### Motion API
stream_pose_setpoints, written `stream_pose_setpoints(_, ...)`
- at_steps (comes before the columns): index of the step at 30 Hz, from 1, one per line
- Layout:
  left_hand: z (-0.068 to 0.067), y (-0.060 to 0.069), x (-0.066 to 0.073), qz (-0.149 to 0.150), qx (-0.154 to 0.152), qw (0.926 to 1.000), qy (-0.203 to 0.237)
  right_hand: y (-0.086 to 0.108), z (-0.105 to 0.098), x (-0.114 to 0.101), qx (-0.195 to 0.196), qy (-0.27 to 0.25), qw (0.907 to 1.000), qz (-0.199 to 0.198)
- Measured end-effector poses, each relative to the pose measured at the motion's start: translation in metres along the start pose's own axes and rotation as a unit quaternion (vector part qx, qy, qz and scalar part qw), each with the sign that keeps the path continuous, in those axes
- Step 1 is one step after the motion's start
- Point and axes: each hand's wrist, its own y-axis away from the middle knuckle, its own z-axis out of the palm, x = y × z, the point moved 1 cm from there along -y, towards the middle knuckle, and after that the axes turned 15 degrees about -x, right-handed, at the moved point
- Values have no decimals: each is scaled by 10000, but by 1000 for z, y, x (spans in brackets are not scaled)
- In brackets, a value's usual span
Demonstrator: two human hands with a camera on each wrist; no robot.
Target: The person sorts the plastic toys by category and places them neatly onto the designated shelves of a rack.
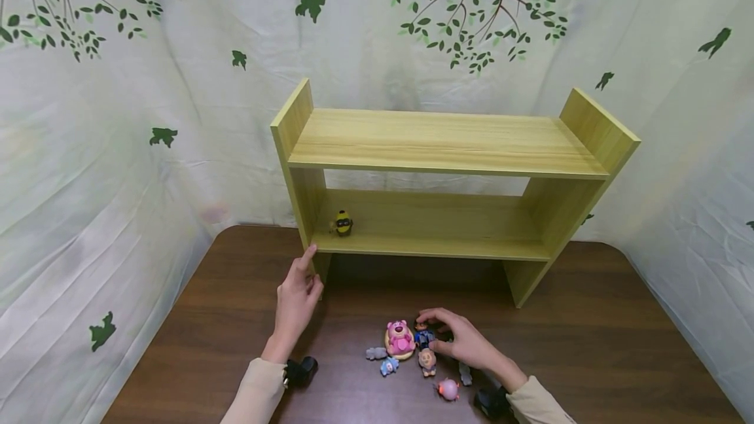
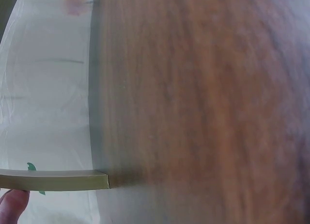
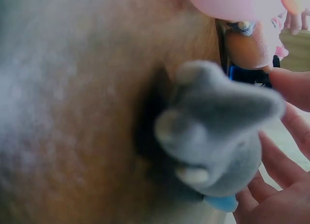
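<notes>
On the worktop (image 1: 194, 332), the right hand (image 1: 465, 342) is curving its grip round a dark-blue figurine (image 1: 423, 339), thumb and fingertips nearly closed about it, while the figurine is standing between a pink bear (image 1: 400, 340) and that hand, just behind a tan figurine (image 1: 427, 362). The left hand is touching the shelf unit (image 1: 448, 142) at its left upright with an extended index finger, its grip holding nothing, and a yellow-and-black figurine (image 1: 343, 224) is standing nearby on the middle shelf (image 1: 432, 228).
</notes>
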Motion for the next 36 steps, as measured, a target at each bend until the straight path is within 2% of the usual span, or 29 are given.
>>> stream_pose_setpoints(5,1,0,0,-38,-14,10000,30,0,-1,5,-71,-28,9999,-109)
stream_pose_setpoints(11,1,0,0,-65,-67,9999,64,0,-2,4,98,107,9998,-121)
stream_pose_setpoints(16,1,-1,0,-68,-63,9999,87,0,-2,-9,262,36,9996,-54)
stream_pose_setpoints(23,1,0,-1,-29,-54,10000,67,5,-11,-39,342,-217,9980,-478)
stream_pose_setpoints(30,2,-1,-1,-23,-36,10000,40,5,-18,-47,640,-153,9940,-875)
stream_pose_setpoints(36,2,-1,0,13,90,9999,-50,5,-20,-51,785,-28,9923,-960)
